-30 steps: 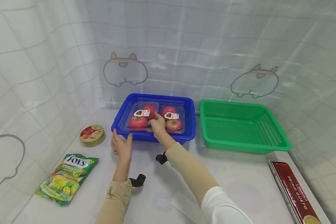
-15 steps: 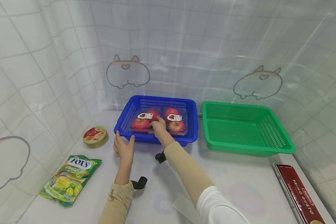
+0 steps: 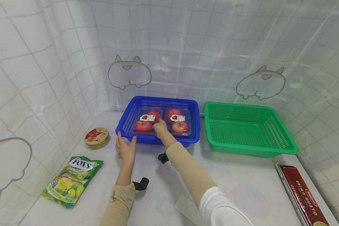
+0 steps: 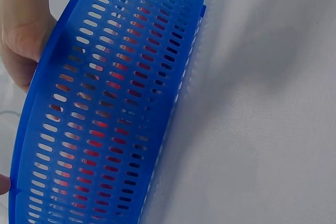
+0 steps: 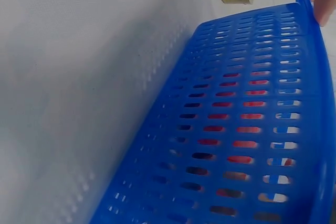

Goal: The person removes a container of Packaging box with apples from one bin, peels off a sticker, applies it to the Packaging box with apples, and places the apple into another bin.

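Note:
Two clear packs of red apples sit side by side inside a blue basket (image 3: 196,125) in the head view, each with a white label. My right hand (image 3: 161,129) reaches over the front rim and holds the front right corner of the left apple pack (image 3: 143,126). Its fingertips go down between that pack and the right apple pack (image 3: 180,127). My left hand (image 3: 126,150) holds the basket's front left corner, and the right wrist view shows its fingers (image 5: 323,1) around the rim. In the left wrist view, the basket wall hides the right hand's fingertips.
Right of the blue basket stands a green basket (image 3: 248,150). A round gold tin (image 3: 97,138) and a green FOX'S candy bag (image 3: 72,180) lie on the left. A red spaghetti box (image 3: 300,194) lies at the right table edge. Sheeted walls stand behind and at both sides.
The left apple pack has settled slightly lower and to the right in the basket; the right hand's fingers no longer show below its edge. The left hand stays at the rim. The view shifted slightly.

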Action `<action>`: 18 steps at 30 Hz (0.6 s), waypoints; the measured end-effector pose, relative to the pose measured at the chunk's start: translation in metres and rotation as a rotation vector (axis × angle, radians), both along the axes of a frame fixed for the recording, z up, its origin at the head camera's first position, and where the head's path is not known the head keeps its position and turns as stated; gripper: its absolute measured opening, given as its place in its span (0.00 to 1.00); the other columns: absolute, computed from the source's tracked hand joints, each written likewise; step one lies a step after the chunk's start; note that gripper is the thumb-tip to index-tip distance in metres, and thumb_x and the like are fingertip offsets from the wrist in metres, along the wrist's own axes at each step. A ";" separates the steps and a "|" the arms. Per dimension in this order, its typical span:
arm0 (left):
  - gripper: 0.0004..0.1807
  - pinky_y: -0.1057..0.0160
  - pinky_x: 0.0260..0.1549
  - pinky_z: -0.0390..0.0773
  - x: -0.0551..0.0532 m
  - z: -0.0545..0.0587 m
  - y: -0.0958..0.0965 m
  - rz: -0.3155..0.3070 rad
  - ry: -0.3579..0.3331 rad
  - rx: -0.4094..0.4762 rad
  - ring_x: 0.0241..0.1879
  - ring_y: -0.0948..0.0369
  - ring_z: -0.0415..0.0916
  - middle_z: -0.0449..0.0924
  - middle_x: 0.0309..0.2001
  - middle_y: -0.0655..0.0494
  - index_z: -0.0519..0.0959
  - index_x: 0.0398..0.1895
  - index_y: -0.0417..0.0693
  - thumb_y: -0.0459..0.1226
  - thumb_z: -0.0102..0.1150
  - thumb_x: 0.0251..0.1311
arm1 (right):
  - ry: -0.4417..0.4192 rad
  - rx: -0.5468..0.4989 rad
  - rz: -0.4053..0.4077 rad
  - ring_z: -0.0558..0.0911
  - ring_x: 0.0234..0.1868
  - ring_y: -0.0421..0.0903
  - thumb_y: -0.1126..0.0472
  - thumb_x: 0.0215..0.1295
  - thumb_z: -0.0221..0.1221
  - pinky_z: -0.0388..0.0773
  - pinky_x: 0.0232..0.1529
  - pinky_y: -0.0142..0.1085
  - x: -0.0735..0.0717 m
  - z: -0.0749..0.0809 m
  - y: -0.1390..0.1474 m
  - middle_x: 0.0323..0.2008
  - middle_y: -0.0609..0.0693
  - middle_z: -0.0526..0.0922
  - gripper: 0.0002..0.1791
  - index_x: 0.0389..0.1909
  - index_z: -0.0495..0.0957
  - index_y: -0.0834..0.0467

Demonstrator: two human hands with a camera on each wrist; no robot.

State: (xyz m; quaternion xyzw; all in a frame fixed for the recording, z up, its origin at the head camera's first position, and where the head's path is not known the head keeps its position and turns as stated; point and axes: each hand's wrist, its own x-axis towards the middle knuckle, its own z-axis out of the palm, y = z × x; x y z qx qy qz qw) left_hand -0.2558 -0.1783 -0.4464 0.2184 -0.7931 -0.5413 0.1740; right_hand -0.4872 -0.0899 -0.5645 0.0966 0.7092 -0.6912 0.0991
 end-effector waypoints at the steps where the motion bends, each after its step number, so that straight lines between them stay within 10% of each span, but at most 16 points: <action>1: 0.43 0.33 0.57 0.36 0.000 0.000 0.000 0.000 -0.001 0.000 0.69 0.43 0.34 0.39 0.72 0.44 0.39 0.73 0.51 0.46 0.51 0.62 | 0.006 0.019 0.001 0.62 0.65 0.53 0.76 0.49 0.56 0.75 0.46 0.49 -0.001 0.001 0.001 0.69 0.53 0.57 0.45 0.70 0.54 0.53; 13: 0.43 0.32 0.57 0.34 0.004 0.007 -0.002 -0.047 -0.027 0.015 0.69 0.42 0.32 0.36 0.72 0.42 0.36 0.73 0.51 0.46 0.48 0.63 | -0.029 0.007 0.112 0.68 0.59 0.57 0.72 0.53 0.57 0.74 0.41 0.55 0.047 0.059 0.030 0.67 0.55 0.61 0.43 0.71 0.52 0.53; 18: 0.43 0.31 0.58 0.33 0.007 0.009 -0.002 -0.067 -0.040 0.015 0.69 0.42 0.31 0.34 0.72 0.41 0.34 0.73 0.51 0.46 0.48 0.64 | -0.011 -0.009 0.131 0.62 0.64 0.57 0.73 0.56 0.55 0.72 0.49 0.53 0.122 0.145 0.049 0.69 0.55 0.56 0.39 0.70 0.54 0.56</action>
